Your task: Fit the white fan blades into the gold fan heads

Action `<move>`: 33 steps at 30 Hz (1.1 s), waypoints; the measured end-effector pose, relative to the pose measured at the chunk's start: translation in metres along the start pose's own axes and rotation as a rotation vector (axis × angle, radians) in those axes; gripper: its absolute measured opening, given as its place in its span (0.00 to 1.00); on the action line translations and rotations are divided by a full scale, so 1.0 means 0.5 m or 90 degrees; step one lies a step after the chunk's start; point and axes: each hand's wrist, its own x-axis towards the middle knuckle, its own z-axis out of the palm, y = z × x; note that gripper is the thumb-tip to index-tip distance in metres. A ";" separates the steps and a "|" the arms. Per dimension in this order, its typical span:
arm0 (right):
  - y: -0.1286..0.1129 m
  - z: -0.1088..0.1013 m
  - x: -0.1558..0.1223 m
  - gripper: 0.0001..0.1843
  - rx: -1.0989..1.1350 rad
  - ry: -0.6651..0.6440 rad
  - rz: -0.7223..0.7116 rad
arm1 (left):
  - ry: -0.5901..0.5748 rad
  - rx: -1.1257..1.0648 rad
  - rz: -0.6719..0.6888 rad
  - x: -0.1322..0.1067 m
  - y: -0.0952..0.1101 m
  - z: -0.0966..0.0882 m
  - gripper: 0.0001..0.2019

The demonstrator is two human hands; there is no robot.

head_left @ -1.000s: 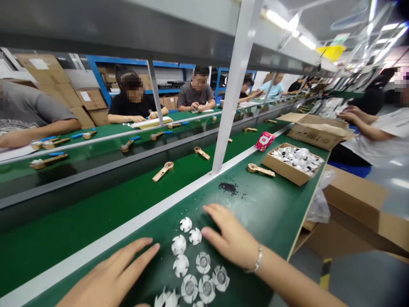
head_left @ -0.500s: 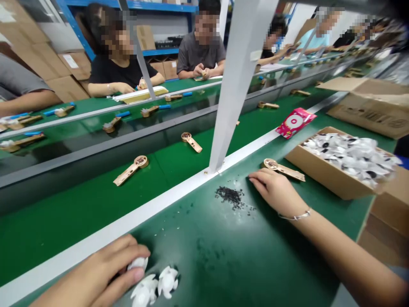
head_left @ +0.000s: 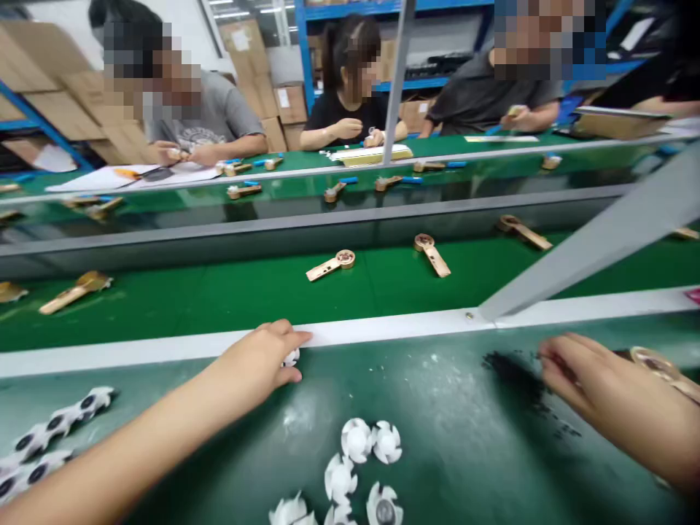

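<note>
My left hand (head_left: 267, 357) reaches to the white rail, its fingers curled over a small white fan blade (head_left: 292, 357) that is mostly hidden under them. On the green tabletop to its right lie several loose white fan blades (head_left: 357, 440). My right hand (head_left: 588, 375) is at the edge of a pile of tiny black pieces (head_left: 514, 375), its fingertips pinched together. What is between those fingertips, if anything, is too small to make out. A gold-coloured fan housing (head_left: 656, 363) lies partly hidden behind my right hand.
Rows of white fan blades with dark centres (head_left: 57, 421) lie at the left. Beyond the white rail (head_left: 372, 328), a green conveyor belt (head_left: 246, 292) carries several gold fan housings (head_left: 434, 255). A slanted grey post (head_left: 590, 240) rises at the right. Several people sit across the line.
The view has swung left. My left hand has moved away from the loose white fan blades towards the rail, one blade under its fingers. My right fingers now pinch beside the black pieces.
</note>
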 end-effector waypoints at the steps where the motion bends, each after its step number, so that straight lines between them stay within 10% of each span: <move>1: -0.042 0.006 0.009 0.07 -0.031 -0.064 -0.027 | -0.002 -0.025 -0.001 -0.003 -0.011 0.001 0.26; 6: -0.285 0.063 0.086 0.07 0.109 -0.202 -0.141 | 0.101 -0.253 0.038 -0.031 -0.022 0.000 0.12; 12: -0.455 0.136 0.128 0.09 0.360 -0.233 -0.217 | 0.157 -1.072 0.053 -0.099 0.066 0.012 0.21; 27: -0.470 0.195 0.096 0.07 0.306 -0.147 -0.349 | 0.273 -1.262 0.067 -0.113 0.083 0.053 0.14; 33: -0.462 0.197 0.095 0.21 0.272 -0.146 -0.517 | 0.393 -1.234 0.007 -0.115 0.070 0.048 0.13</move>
